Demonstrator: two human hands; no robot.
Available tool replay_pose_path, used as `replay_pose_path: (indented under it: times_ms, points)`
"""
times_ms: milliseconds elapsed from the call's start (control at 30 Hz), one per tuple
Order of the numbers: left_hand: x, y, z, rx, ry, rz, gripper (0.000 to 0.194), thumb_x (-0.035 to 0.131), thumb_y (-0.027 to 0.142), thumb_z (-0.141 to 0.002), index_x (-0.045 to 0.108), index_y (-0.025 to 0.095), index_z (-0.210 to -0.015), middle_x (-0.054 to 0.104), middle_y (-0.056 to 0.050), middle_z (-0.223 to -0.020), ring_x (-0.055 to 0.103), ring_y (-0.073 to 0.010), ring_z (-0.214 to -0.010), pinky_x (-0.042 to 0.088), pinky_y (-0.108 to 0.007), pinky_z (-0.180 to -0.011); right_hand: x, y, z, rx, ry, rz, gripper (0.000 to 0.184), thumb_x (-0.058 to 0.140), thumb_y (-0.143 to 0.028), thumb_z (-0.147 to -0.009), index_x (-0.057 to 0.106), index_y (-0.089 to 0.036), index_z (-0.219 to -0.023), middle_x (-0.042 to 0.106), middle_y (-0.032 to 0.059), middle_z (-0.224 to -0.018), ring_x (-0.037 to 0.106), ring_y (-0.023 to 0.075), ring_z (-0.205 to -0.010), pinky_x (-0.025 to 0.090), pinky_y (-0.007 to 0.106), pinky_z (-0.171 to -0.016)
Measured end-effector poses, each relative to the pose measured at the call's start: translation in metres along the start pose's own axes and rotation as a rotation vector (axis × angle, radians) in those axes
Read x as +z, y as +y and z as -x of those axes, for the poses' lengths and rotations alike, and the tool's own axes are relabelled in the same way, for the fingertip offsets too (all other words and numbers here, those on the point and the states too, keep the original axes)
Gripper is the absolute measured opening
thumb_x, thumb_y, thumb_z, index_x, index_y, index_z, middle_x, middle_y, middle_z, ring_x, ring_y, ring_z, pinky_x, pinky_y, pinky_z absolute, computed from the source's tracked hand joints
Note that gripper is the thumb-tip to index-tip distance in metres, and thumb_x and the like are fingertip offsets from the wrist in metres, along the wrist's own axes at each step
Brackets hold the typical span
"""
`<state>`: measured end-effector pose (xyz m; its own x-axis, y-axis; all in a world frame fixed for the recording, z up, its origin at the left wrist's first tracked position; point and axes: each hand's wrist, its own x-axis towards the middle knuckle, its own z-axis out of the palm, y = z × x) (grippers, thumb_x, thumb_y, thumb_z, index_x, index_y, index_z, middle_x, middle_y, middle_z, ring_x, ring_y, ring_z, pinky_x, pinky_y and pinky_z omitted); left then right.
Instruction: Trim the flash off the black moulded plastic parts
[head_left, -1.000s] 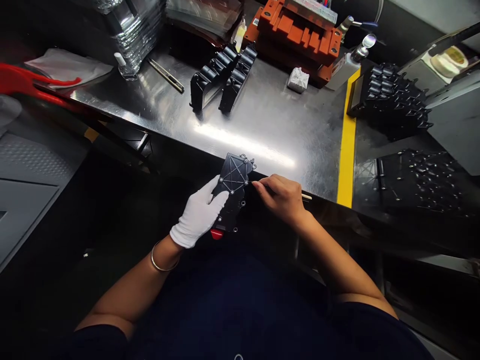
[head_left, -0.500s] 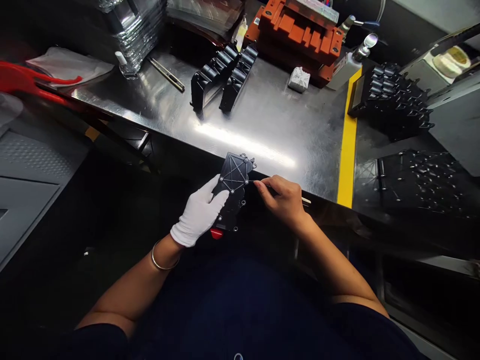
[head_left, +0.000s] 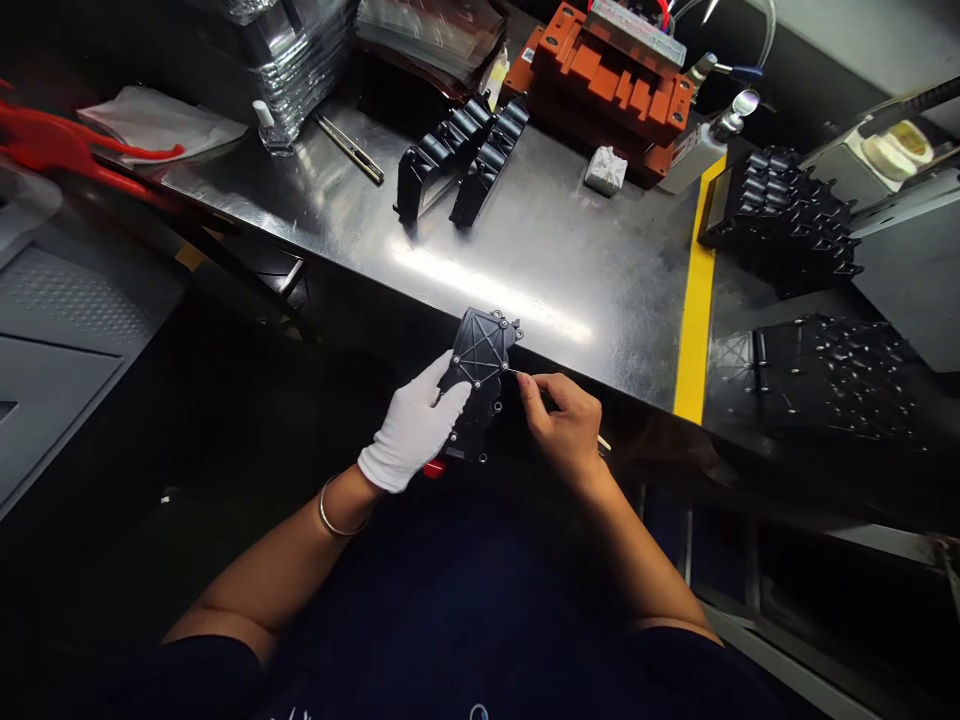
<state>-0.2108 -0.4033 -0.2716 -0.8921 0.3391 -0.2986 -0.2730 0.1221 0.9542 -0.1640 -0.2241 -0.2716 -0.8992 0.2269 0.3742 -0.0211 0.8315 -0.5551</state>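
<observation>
My left hand [head_left: 411, 430], in a white glove, grips a flat black plastic part [head_left: 480, 365] with ribs and small metal bushings, holding it at the near edge of the steel table [head_left: 570, 270]. A red piece shows under the part's lower end. My bare right hand [head_left: 564, 420] is pinched shut on a thin pale stick [head_left: 604, 443], whose tip touches the right edge of the black part.
Two black ribbed parts [head_left: 461, 160] stand at the table's back. An orange fixture [head_left: 611, 75] sits behind them, a small white wad [head_left: 606, 170] beside it. A yellow stripe [head_left: 696, 290] crosses the table. Stacks of black parts [head_left: 787, 210] lie right. Red tool [head_left: 67, 150] at left.
My right hand has drawn a little closer to the black part, with the stick's tip now at its edge. The view has shifted slightly; the left hand keeps its grip.
</observation>
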Motion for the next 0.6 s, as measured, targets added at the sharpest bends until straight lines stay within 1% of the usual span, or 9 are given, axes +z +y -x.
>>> replay_pose_path:
  times_ms: [133, 200, 267, 333, 367, 467, 500, 533, 600]
  points:
    - [0.003, -0.002, 0.000, -0.006, 0.032, -0.048, 0.056, 0.061, 0.037, -0.086, 0.055, 0.015, -0.137, 0.062, 0.002, -0.062, 0.050, -0.0109, -0.052, 0.047, -0.022, -0.053, 0.002, -0.005, 0.003, 0.021, -0.062, -0.049, 0.029, 0.058, -0.036, -0.092, 0.069, -0.019, -0.072, 0.069, 0.0041, -0.067, 0.063, 0.0137, -0.059, 0.045, 0.025, -0.057]
    - [-0.002, -0.001, -0.001, 0.017, 0.013, -0.054, 0.055, 0.060, 0.038, -0.086, 0.056, 0.016, -0.137, 0.069, -0.001, -0.073, 0.056, -0.0125, -0.058, 0.050, -0.023, -0.058, -0.003, -0.003, -0.003, 0.048, -0.086, -0.137, 0.029, 0.058, -0.037, -0.091, 0.068, -0.019, -0.070, 0.068, 0.0032, -0.065, 0.061, 0.0136, -0.059, 0.046, 0.026, -0.058]
    - [-0.014, 0.002, -0.002, 0.055, -0.095, -0.083, 0.053, 0.059, 0.038, -0.087, 0.057, 0.018, -0.137, 0.074, -0.006, -0.094, 0.066, -0.0165, -0.074, 0.055, -0.026, -0.070, -0.012, 0.002, -0.014, 0.113, -0.048, -0.221, 0.028, 0.060, -0.039, -0.090, 0.068, -0.019, -0.072, 0.067, 0.0029, -0.067, 0.060, 0.0140, -0.061, 0.047, 0.027, -0.059]
    - [-0.032, 0.006, 0.001, 0.097, -0.282, -0.178, 0.052, 0.060, 0.038, -0.087, 0.058, 0.021, -0.136, 0.074, -0.007, -0.109, 0.069, -0.0213, -0.092, 0.056, -0.031, -0.083, -0.021, 0.006, -0.026, 0.204, -0.066, -0.303, 0.025, 0.066, -0.043, -0.084, 0.070, -0.019, -0.081, 0.069, 0.0032, -0.076, 0.060, 0.0144, -0.065, 0.047, 0.027, -0.060]
    - [-0.042, 0.007, 0.004, 0.113, -0.384, -0.244, 0.052, 0.062, 0.037, -0.086, 0.058, 0.023, -0.136, 0.074, -0.006, -0.111, 0.070, -0.0231, -0.097, 0.056, -0.033, -0.087, -0.025, 0.008, -0.029, 0.236, -0.162, -0.359, 0.027, 0.069, -0.045, -0.080, 0.071, -0.019, -0.086, 0.069, 0.0031, -0.079, 0.059, 0.0143, -0.066, 0.047, 0.027, -0.060]
    - [-0.072, 0.003, 0.014, 0.124, -0.571, -0.391, 0.049, 0.069, 0.034, -0.079, 0.065, 0.030, -0.127, 0.076, -0.003, -0.104, 0.073, -0.0268, -0.091, 0.059, -0.035, -0.083, -0.029, 0.007, -0.030, 0.262, -0.708, -0.543, 0.036, 0.078, -0.046, -0.068, 0.072, -0.017, -0.089, 0.067, 0.0003, -0.076, 0.058, 0.0125, -0.066, 0.044, 0.024, -0.057]
    - [-0.080, -0.002, 0.018, 0.094, -0.542, -0.402, 0.045, 0.075, 0.034, -0.072, 0.072, 0.032, -0.117, 0.077, -0.002, -0.098, 0.073, -0.0287, -0.088, 0.060, -0.036, -0.082, -0.027, 0.007, -0.027, 0.269, -0.849, -0.589, 0.036, 0.079, -0.046, -0.066, 0.071, -0.016, -0.085, 0.065, -0.0010, -0.071, 0.056, 0.0116, -0.064, 0.042, 0.023, -0.056]
    - [-0.087, -0.009, 0.020, 0.045, -0.432, -0.363, 0.044, 0.082, 0.034, -0.061, 0.077, 0.034, -0.105, 0.078, 0.001, -0.095, 0.073, -0.0310, -0.088, 0.060, -0.037, -0.084, -0.024, 0.007, -0.023, 0.297, -0.893, -0.634, 0.036, 0.080, -0.046, -0.064, 0.070, -0.015, -0.081, 0.062, -0.0021, -0.068, 0.054, 0.0106, -0.063, 0.040, 0.022, -0.056]
    - [-0.098, -0.026, 0.024, -0.142, -0.083, -0.068, 0.061, 0.087, 0.032, -0.049, 0.072, 0.047, -0.106, 0.075, 0.015, -0.099, 0.066, -0.0356, -0.110, 0.059, -0.041, -0.094, -0.015, 0.009, -0.014, 0.392, -0.771, -0.723, 0.040, 0.082, -0.049, -0.059, 0.068, -0.015, -0.076, 0.058, -0.0034, -0.066, 0.050, 0.0091, -0.062, 0.037, 0.022, -0.055]
